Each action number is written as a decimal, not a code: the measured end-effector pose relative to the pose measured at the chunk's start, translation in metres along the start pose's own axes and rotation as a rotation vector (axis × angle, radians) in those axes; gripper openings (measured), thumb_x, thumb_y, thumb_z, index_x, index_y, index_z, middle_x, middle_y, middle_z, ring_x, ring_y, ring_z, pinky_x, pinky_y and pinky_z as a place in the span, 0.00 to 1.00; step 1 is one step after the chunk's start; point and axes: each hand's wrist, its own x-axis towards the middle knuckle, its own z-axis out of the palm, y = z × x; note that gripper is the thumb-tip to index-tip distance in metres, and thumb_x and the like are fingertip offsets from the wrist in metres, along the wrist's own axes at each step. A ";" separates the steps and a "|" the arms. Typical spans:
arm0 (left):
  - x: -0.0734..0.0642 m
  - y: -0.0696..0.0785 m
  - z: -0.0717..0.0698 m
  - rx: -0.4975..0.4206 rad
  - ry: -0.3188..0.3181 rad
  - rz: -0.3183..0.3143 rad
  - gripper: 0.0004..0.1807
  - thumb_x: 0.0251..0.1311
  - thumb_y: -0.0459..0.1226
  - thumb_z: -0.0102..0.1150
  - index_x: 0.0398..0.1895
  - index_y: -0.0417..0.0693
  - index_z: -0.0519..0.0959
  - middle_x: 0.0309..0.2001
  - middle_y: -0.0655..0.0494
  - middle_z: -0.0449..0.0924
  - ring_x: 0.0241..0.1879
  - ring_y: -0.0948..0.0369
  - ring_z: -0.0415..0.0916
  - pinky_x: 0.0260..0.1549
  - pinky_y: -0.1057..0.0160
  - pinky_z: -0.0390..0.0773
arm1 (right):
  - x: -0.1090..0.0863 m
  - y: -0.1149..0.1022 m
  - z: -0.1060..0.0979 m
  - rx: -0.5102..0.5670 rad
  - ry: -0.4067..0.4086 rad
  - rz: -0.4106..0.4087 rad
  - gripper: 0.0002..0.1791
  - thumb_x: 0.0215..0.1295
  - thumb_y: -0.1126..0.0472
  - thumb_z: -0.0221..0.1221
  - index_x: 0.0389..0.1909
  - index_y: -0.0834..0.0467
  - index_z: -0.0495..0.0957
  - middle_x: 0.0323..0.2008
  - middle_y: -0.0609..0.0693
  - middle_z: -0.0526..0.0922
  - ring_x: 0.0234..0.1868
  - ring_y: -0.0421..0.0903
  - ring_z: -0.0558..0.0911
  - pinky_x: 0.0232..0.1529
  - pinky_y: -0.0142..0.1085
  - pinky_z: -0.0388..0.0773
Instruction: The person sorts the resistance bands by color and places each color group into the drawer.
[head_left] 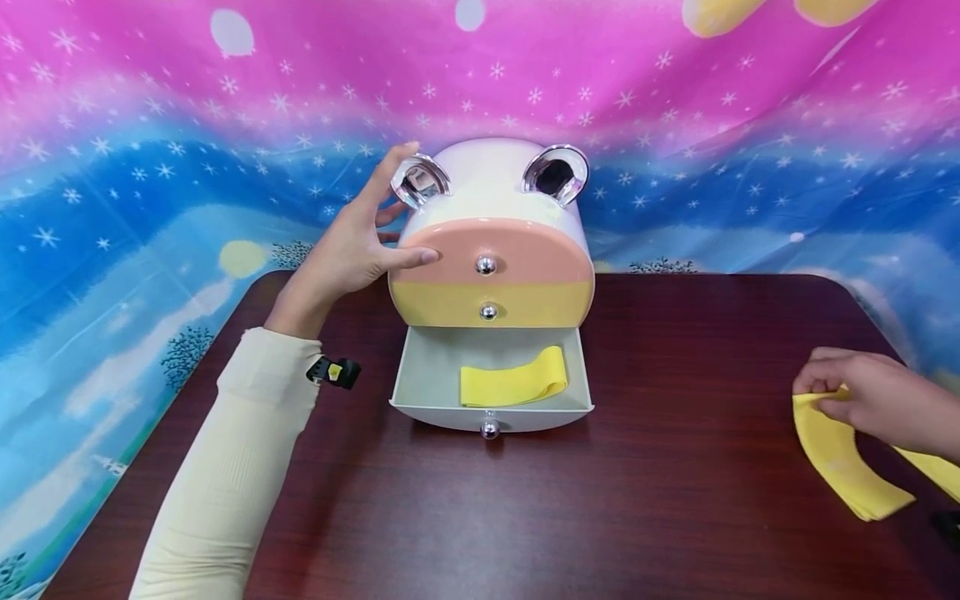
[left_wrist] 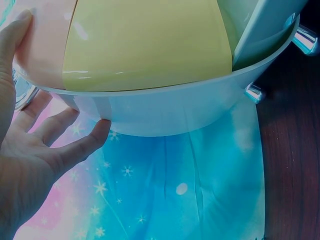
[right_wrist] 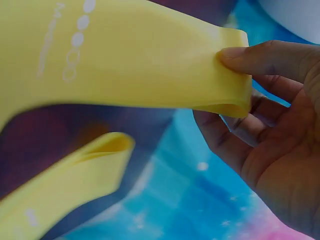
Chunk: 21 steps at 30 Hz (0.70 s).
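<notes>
A small drawer cabinet (head_left: pixel 491 250) with two silvery ears has its lowest drawer (head_left: pixel 431 367) pulled out. Inside that drawer lies a folded yellow resistance band (head_left: pixel 510 381). My left hand (head_left: pixel 367 229) rests on the cabinet's left side, thumb on the peach front and the other fingers spread along the side; the left wrist view shows fingertips at the white shell (left_wrist: pixel 165 112). At the far right, my right hand (head_left: pixel 873 396) pinches the end of another yellow resistance band (right_wrist: pixel 150 55), printed with white circles, between thumb and fingers. Its free end hangs down over the table.
A further yellow band (right_wrist: pixel 85 185) lies by the right hand, partly hidden by it in the head view. The dark wooden table (head_left: pixel 637 500) has rounded back corners. Behind it hangs a pink and blue snowflake cloth (head_left: pixel 495 75).
</notes>
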 end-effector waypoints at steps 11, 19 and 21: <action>-0.001 -0.002 0.000 0.003 0.000 0.007 0.61 0.57 0.41 0.79 0.81 0.88 0.47 0.84 0.59 0.47 0.80 0.41 0.59 0.67 0.34 0.75 | 0.005 -0.040 -0.043 0.040 0.096 0.009 0.12 0.64 0.75 0.66 0.40 0.56 0.79 0.37 0.51 0.89 0.37 0.60 0.89 0.25 0.31 0.74; 0.000 -0.002 0.000 0.016 -0.003 0.019 0.61 0.57 0.41 0.80 0.81 0.89 0.46 0.85 0.61 0.45 0.80 0.41 0.58 0.68 0.35 0.73 | 0.014 -0.060 -0.055 0.082 0.260 -0.071 0.22 0.60 0.76 0.69 0.50 0.51 0.85 0.48 0.62 0.89 0.41 0.65 0.89 0.25 0.29 0.78; 0.000 -0.002 0.000 0.022 -0.004 0.021 0.61 0.57 0.41 0.80 0.81 0.89 0.46 0.85 0.61 0.45 0.80 0.41 0.58 0.69 0.36 0.73 | 0.016 -0.067 -0.060 0.098 0.263 -0.064 0.23 0.62 0.75 0.68 0.53 0.50 0.85 0.51 0.66 0.88 0.42 0.66 0.89 0.24 0.29 0.76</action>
